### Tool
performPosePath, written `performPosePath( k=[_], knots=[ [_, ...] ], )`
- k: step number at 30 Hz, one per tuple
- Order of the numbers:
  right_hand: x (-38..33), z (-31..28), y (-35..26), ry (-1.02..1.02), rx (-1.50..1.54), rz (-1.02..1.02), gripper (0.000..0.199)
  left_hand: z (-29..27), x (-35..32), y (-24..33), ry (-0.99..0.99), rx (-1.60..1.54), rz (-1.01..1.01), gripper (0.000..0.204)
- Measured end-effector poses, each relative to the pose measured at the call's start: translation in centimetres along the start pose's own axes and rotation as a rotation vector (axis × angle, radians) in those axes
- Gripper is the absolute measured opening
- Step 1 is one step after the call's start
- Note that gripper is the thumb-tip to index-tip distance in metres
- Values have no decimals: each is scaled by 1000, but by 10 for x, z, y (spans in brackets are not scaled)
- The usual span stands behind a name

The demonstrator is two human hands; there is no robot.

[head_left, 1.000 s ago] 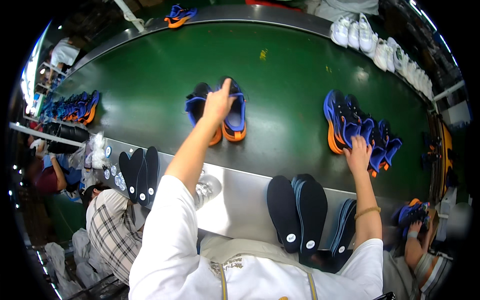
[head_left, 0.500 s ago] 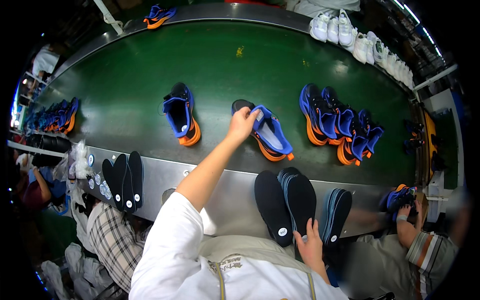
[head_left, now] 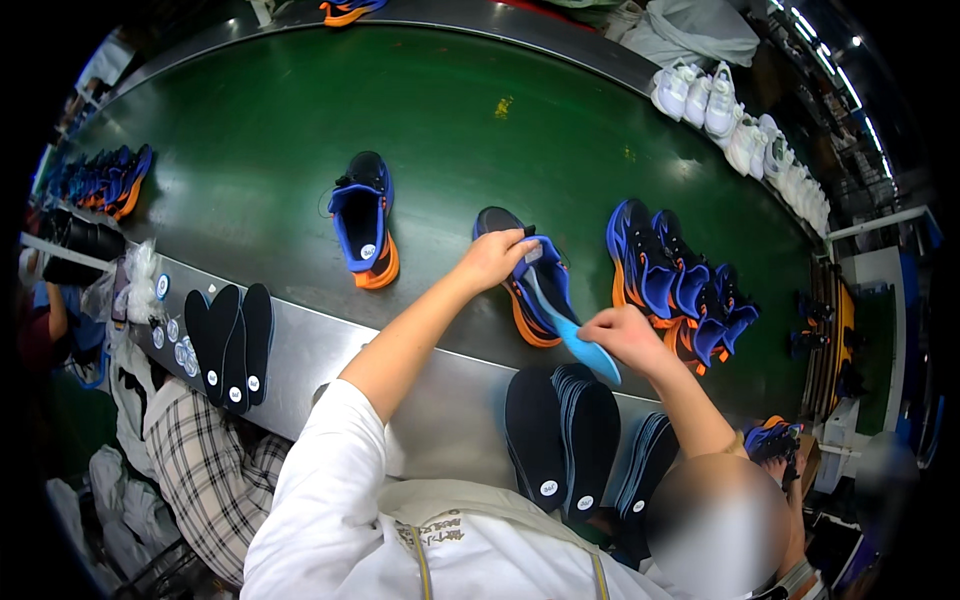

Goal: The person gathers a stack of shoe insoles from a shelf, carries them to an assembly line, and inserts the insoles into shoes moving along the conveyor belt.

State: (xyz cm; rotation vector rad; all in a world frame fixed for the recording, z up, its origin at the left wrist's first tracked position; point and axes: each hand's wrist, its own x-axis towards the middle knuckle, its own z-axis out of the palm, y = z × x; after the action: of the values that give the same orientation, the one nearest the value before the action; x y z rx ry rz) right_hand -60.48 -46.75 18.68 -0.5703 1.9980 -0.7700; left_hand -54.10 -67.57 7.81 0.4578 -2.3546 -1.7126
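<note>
Insole [head_left: 592, 357], light blue face showing, lies partly inside the black, blue and orange sneaker [head_left: 524, 303] on the green bench [head_left: 450, 120]. Right hand [head_left: 625, 335] clamped on the insole's protruding part, thumb against fingers, presumably to control its angle. Left hand [head_left: 495, 258] closed on what looks like the sneaker's tongue, likely keeping the throat open and the shoe steady; fingertips partly hidden. Heel points obliquely toward the wearer, which seems to give direct access. Black insoles [head_left: 585, 430] stacked on the metal ledge [head_left: 440, 392], probably for short reach.
</note>
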Motion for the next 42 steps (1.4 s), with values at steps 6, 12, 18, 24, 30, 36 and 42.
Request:
performPosePath(
  k=[6,12,18,24,30,36,42],
  knots=[
    [38,16,-11,-127,-322,0,20,-10,13,-14,-122,77,30,30],
    [45,-1,-14,-96,-351,-25,19,-14,15,-15,-151,75,35,31],
    [80,63,34,239,-728,-411,15,-11,24,-16,-205,84,80,33],
    [48,67,-2,223,-929,-93,22,-13,6,-23,-48,55,13,30],
    [76,63,13,81,-962,-262,16,-5,5,-26,-32,-198,-200,29],
    [107,73,34,234,-962,-427,15,2,4,-34,29,-196,-95,30],
    [105,72,35,207,-992,-452,14,3,-3,-29,116,-141,-113,28]
  ],
)
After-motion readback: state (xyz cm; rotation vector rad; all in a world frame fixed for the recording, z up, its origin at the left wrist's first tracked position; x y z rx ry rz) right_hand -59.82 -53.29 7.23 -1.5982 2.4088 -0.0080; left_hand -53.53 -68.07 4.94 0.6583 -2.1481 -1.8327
